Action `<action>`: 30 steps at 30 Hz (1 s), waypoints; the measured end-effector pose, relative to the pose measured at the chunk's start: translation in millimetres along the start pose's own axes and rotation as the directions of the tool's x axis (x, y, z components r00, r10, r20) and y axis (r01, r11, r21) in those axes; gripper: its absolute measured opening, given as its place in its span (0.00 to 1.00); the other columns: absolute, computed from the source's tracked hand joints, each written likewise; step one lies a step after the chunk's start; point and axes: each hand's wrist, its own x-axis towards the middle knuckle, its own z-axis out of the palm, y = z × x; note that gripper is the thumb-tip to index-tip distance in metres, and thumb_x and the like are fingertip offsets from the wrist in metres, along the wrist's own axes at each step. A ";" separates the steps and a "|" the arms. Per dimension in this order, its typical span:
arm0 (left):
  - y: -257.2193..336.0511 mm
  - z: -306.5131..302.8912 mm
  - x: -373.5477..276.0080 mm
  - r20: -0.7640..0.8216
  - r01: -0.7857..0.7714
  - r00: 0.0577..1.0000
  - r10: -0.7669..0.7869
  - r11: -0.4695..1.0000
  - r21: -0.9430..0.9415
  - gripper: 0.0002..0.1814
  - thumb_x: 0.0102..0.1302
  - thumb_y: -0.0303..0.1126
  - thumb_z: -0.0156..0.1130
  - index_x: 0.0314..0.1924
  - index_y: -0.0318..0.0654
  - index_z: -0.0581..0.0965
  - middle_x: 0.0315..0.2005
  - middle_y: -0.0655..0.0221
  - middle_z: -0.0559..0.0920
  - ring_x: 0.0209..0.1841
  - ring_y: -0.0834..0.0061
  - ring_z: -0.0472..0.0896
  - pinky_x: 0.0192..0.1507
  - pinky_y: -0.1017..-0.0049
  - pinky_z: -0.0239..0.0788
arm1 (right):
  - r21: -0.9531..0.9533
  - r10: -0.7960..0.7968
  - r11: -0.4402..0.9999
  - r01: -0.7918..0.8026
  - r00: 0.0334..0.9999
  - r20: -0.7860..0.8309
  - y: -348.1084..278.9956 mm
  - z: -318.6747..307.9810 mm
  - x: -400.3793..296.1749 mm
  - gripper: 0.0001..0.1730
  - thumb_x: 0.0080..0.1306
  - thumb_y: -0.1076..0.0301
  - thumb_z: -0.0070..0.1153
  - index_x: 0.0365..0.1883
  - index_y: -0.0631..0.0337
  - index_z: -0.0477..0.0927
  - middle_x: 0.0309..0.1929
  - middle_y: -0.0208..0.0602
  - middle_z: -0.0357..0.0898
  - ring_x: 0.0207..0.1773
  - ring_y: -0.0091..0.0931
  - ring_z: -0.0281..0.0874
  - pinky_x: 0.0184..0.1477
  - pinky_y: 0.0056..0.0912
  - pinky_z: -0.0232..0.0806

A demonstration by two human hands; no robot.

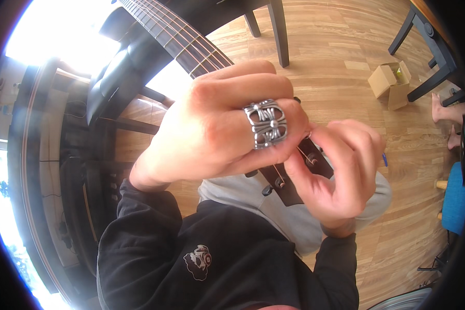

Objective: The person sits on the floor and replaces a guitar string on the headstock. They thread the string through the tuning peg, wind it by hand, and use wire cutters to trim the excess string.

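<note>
A guitar's headstock [292,195] lies before me above my lap, and its fretted neck [186,38] runs to the upper left with strings along it. My left hand [232,120], wearing a wide openwork silver ring [266,124], is curled over the nut end, hiding most of it. Its thumb and forefinger meet at a thin guitar string [308,135]. Thumb and fingertips of my right hand [341,166] close on the string from the other side. Strings wrap two visible posts [279,182]. A dark tuning peg [267,190] sticks out at the headstock's lower edge.
A black padded bench [128,66] stands left of the neck. Farther right on the wood floor [333,42] are an open cardboard box [389,83], dark furniture legs [430,83], a bare foot [443,110] of another person, and a blue seat [455,199].
</note>
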 end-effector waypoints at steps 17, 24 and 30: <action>-2.4 11.5 -3.3 -0.002 0.001 1.000 -0.002 0.999 -0.045 0.12 0.44 0.26 0.77 0.32 0.37 0.85 0.21 0.72 0.80 0.21 0.75 0.76 0.22 0.77 0.66 | 0.127 0.064 0.991 -0.053 0.994 -0.084 9.6 11.3 -7.5 0.17 0.50 0.82 0.67 0.39 0.61 0.81 0.25 0.31 0.78 0.23 0.27 0.72 0.26 0.29 0.60; -9.8 11.3 -8.8 0.006 -0.014 1.000 0.014 0.999 -0.044 0.12 0.47 0.27 0.77 0.34 0.39 0.85 0.22 0.71 0.82 0.23 0.74 0.79 0.25 0.77 0.69 | 0.221 0.087 0.972 -0.081 0.996 -0.021 8.9 5.4 -7.3 0.14 0.55 0.81 0.66 0.38 0.62 0.78 0.23 0.31 0.77 0.19 0.28 0.71 0.22 0.28 0.63; -14.0 3.2 -13.1 0.020 -0.062 0.998 0.064 0.996 -0.067 0.13 0.49 0.23 0.74 0.36 0.41 0.85 0.24 0.71 0.82 0.24 0.74 0.80 0.25 0.77 0.71 | 0.380 0.158 0.911 -0.158 0.987 0.031 10.7 4.2 -10.8 0.12 0.57 0.80 0.64 0.38 0.62 0.78 0.24 0.31 0.79 0.19 0.24 0.74 0.25 0.26 0.68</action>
